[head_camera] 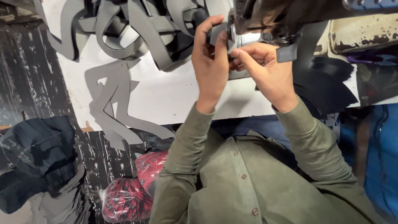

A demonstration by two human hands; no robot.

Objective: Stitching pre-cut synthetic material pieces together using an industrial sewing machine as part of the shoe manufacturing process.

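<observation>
Both my hands are raised to the dark sewing machine (269, 16) at the top of the head view. My left hand (211, 62) pinches a small grey cut piece (216, 33) against the machine's shiny metal part. My right hand (267, 72) meets it from the right, with its thumb and forefinger closed on the same piece just below the metal part. A short grey strip end (286, 53) hangs from the machine above my right hand. My green shirt sleeves fill the lower middle.
A tangled pile of grey cut strips (124, 25) lies on the white table (166, 95), with more flat grey shapes (112, 97) at its left edge. Black sheets (327, 89) are stacked at the right. Red patterned bags (128, 199) and a dark bundle (37, 157) sit below.
</observation>
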